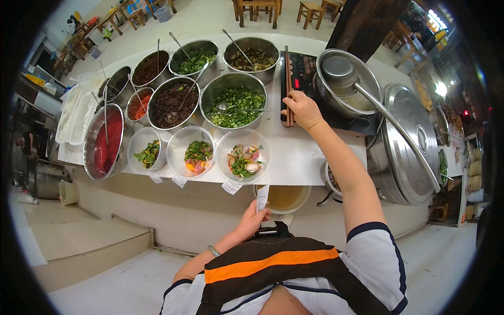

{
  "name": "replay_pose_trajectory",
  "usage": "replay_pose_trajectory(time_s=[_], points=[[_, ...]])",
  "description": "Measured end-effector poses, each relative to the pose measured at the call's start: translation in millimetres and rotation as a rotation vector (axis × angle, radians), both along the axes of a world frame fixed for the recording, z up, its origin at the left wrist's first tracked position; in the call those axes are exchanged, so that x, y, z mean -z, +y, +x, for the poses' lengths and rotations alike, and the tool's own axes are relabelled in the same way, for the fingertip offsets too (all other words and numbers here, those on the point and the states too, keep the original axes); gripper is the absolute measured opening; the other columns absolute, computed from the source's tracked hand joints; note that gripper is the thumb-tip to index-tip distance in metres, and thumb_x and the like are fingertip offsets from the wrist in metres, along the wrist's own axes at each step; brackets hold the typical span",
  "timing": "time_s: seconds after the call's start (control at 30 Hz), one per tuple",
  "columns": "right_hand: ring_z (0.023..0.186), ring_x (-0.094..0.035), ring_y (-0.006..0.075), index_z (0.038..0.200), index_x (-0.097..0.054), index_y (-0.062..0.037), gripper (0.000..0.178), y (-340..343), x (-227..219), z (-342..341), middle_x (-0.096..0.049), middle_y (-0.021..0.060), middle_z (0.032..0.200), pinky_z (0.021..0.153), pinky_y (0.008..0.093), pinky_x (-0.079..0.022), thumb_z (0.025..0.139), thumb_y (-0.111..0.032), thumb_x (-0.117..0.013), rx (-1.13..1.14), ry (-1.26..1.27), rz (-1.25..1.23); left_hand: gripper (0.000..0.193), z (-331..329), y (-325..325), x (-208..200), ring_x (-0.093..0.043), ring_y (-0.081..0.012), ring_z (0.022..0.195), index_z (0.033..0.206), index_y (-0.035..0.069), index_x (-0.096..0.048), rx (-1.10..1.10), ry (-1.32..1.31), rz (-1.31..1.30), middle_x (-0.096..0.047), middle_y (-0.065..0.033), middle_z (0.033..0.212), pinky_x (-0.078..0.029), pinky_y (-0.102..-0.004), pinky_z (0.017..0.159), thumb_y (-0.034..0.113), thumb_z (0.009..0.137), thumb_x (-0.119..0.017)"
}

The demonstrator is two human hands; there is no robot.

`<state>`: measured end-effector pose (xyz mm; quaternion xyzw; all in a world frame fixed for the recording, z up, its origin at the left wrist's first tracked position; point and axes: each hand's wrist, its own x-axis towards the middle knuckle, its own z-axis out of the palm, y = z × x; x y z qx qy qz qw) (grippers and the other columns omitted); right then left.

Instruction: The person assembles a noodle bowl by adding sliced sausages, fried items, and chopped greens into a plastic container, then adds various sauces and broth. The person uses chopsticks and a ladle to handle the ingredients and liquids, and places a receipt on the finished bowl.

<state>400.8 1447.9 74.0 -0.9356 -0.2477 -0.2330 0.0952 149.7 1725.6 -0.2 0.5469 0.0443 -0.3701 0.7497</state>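
My right hand (305,109) is closed on a pair of long wooden chopsticks (287,71) at the left edge of a black induction cooker (301,65). A steel pot (374,79) stands on that cooker, with a big long-handled ladle (338,72) resting in it. Low in front of the table edge, my left hand (251,221) pinches a small white paper slip (262,197). Three clear plastic bowls line the front edge: the right bowl (266,167), middle bowl (210,135) and left bowl (133,137). They hold greens and other chopped food.
Behind the bowls stand several steel basins, including chopped scallions (236,102), a dark mixture (168,100) and red liquid (107,142). A large lidded steel pot (409,131) is on the right. Below the table edge sits a tub of brownish liquid (286,199).
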Motion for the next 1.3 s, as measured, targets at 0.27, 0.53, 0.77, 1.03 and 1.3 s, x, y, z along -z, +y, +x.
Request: replay_pose_trajectory(time_s=[0.27,0.53,0.77,1.03,1.3], points=[[0.121,-0.045,0.0357,0.126,-0.047,-0.0008,0.067,2,-15,-34,-0.044,0.0191,0.133,0.101,0.0432,-0.038,0.065,-0.009,-0.073,-0.013,0.222,-0.264,0.027,12,-6,-3,-0.056,-0.0135,0.078,0.119,0.0,-0.044,0.012,-0.064,0.032,-0.058,-0.0081,0.092,-0.049,-0.0288,0.072,0.007,0.093,-0.047],[0.118,-0.049,0.0341,0.124,-0.052,-0.0019,0.044,-81,-55,-187,-0.053,0.0176,0.126,0.098,0.04,-0.042,0.081,-0.004,-0.059,0.339,0.238,0.147,0.029,45,-87,-29,-0.055,-0.0105,0.075,0.117,-0.001,-0.047,0.118,-0.082,-0.047,-0.058,-0.0046,0.088,-0.047,-0.0257,0.07,0.015,0.093,-0.053],[0.096,-0.061,0.0324,0.125,-0.052,0.004,0.04,-199,34,-252,-0.062,0.0218,0.107,0.082,0.0382,-0.048,0.09,-0.016,-0.051,0.745,0.687,0.29,0.061,53,-214,-16,-0.05,-0.0404,0.115,0.124,-0.005,-0.045,-0.04,-0.46,0.472,-0.053,-0.0286,0.119,-0.041,-0.0433,0.099,0.028,0.078,-0.068],[0.043,-0.044,0.0096,0.095,-0.053,-0.0052,0.009,-218,51,-248,-0.05,0.0008,0.066,0.038,0.0237,-0.035,0.086,-0.004,-0.055,0.616,0.76,1.104,0.026,48,-238,-10,-0.056,-0.0443,0.092,0.094,-0.003,-0.052,-0.301,-0.477,0.375,-0.059,-0.027,0.092,-0.045,-0.0463,0.081,0.008,0.071,-0.059],[0.045,-0.042,0.0052,0.09,-0.051,-0.0072,0.001,-165,-57,-235,-0.048,-0.0021,0.062,0.04,0.0193,-0.033,0.089,-0.007,-0.051,0.388,0.856,0.932,0.028,25,-178,-77,-0.061,-0.0304,0.079,0.095,-0.005,-0.051,-0.346,-0.337,0.282,-0.06,-0.0215,0.087,-0.049,-0.0403,0.067,0.006,0.071,-0.061]])
